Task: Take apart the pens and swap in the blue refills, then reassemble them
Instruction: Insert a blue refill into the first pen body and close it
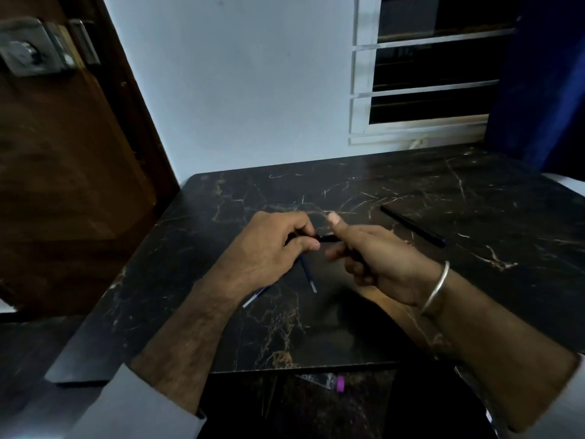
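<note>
A: Head view: both your hands are up over the middle of the dark marble table (pixel 474 191). Your left hand (pixel 269 248) has its fingers (pixel 308 245) curled tight round one end of a dark pen (pixel 327 238); the thumb sits on the near side of it.

B: And the right?

A: Your right hand (pixel 380 264) grips the other end, fingers folded round the barrel, thumb (pixel 335 221) sticking up. Only a short dark stretch of the pen shows between the two hands. Can't tell if it's one piece or two at the joint; it's blurred.

B: Refills?

A: Two thin blue refills lie flat on the table under your left hand. One refill (pixel 308 277) runs from under your fingers toward the near edge, pale tip nearest you. A second refill (pixel 254 299) pokes out beside your left wrist, angled to the near left. Their far ends are hidden by your hand.

B: Other pens?

A: One second pen (pixel 413 226), dark, lies flat on the right side of the table, well apart from your hands, running far-left to near-right.

B: Anything else?

A: Metal bangle (pixel 438 286) on your right wrist. Small clear packet with a purple cap (pixel 339 383) sits below the table's near edge. Window (pixel 364 90) in the far wall, wooden door (pixel 63 153) on the left.
</note>
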